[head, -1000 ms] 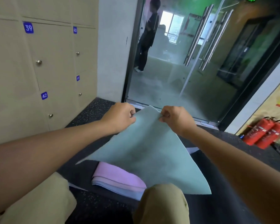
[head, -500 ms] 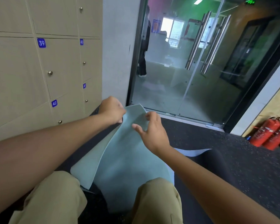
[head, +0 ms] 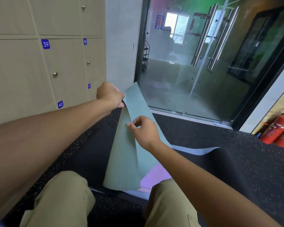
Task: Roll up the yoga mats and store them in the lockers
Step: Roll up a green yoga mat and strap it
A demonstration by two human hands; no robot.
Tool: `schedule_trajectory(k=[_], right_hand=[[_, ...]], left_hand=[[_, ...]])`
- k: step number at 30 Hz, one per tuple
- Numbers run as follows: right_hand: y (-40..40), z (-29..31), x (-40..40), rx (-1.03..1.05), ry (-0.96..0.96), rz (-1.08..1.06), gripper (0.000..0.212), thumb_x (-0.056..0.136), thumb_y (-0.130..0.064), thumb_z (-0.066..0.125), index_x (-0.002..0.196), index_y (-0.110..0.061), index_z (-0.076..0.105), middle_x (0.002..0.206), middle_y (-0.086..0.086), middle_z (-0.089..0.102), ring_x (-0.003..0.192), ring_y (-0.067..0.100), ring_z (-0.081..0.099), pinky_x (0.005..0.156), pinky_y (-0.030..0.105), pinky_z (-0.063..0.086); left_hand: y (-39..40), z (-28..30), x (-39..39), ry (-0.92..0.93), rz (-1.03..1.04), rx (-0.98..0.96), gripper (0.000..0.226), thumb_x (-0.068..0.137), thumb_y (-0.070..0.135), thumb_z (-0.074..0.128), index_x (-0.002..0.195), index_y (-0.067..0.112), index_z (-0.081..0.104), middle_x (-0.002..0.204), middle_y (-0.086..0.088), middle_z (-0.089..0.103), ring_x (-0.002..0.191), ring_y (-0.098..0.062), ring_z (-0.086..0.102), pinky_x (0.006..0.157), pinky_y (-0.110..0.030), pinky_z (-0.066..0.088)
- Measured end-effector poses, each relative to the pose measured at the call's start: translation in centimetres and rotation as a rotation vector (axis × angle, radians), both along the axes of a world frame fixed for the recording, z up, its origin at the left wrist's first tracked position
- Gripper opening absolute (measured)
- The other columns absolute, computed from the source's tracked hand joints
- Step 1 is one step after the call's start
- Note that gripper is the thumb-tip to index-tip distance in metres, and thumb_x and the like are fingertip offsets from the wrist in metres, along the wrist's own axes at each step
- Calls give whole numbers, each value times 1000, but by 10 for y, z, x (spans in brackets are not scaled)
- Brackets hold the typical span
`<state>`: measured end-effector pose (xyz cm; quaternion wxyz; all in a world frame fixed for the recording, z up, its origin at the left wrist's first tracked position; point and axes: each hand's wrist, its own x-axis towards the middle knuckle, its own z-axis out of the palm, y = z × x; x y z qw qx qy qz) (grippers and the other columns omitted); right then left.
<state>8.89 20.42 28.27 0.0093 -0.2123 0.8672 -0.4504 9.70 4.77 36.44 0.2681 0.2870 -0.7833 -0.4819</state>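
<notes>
A thin pale green mat (head: 123, 161) hangs lifted in front of me, folded lengthwise into a narrow strip. My left hand (head: 109, 94) grips its top corner, held high near the lockers. My right hand (head: 143, 131) sits lower on the mat's face, fingers curled and pinching the fold edge. Under it on the floor lie a pink mat (head: 156, 176) and a dark mat (head: 220, 164) with a light underside turned up. The beige lockers (head: 62, 63), numbered 39 to 42, stand shut at the left.
Glass doors (head: 203, 63) with steel handles stand straight ahead past a metal threshold. Two red fire extinguishers (head: 277, 128) lean at the right wall. My knees in khaki trousers (head: 62, 199) are at the bottom. The floor is dark speckled rubber.
The green mat went from spread wide between both hands to a narrow folded strip. My left hand rose and moved left; my right hand let go of the top edge and dropped lower.
</notes>
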Motion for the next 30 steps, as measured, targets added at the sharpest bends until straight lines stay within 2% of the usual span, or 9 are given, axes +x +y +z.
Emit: schedule_trajectory(k=[4,6,8,11,14,17,20,24,30], right_hand=[[3,-1,-8,-43,25,-26,14,94,-30,72,88,-19,65,86,-6,68,84,16,64,74,31,50],[4,3,-13,-49,67,-29,13,93,-28,73,87,-20,65,81,-9,67,79,15,63,73,34,51],[4,6,-16,-50,100,-19,13,92,-27,74,86,-21,65,77,-10,65,78,15,62,74,36,52],[3,6,-18,-3,157,8,12,91,-26,74,86,-22,65,76,-10,65,78,16,62,74,37,52],[5,3,-19,58,197,43,15,92,-27,72,82,-25,62,74,-7,64,73,18,58,70,39,50],[8,0,-19,87,216,62,16,93,-28,72,81,-26,61,73,-7,63,70,16,56,65,36,46],[13,-1,-14,109,213,97,14,92,-29,73,82,-25,64,75,-7,65,70,14,57,65,35,46],[35,-4,-4,109,178,143,13,94,-31,73,86,-24,64,76,-6,67,73,14,60,69,34,49],[104,-40,32,289,121,193,10,100,-31,64,91,-27,66,85,-9,69,81,6,61,77,33,49]], left_hand=[[-20,-13,10,-32,10,-36,7,80,5,69,78,3,76,61,-8,73,55,-19,73,72,-34,64],[-29,-22,16,-71,19,-101,9,73,13,70,72,5,73,63,-8,73,60,-25,71,74,-39,63],[-37,-32,22,-100,17,-169,23,71,25,75,87,12,66,85,-8,72,78,-30,68,82,-45,58],[-46,-49,34,-139,-36,-421,55,83,34,80,127,20,52,127,-10,56,114,-33,58,94,-43,48],[-55,-63,52,-107,-184,-672,46,92,38,73,134,26,57,135,-6,50,127,-32,45,103,-43,40],[-67,-74,67,-114,-370,-883,19,97,37,67,108,22,70,110,3,65,115,-25,50,107,-41,29],[-68,-81,79,-107,-438,-915,12,99,29,65,90,22,67,76,11,57,83,-19,52,97,-44,40],[-59,-78,100,-98,-465,-878,12,100,26,63,89,22,64,79,8,63,78,-18,56,73,-43,48],[-55,-85,166,-123,-558,-806,19,96,39,52,84,27,61,77,11,62,76,-6,57,69,-28,43]])
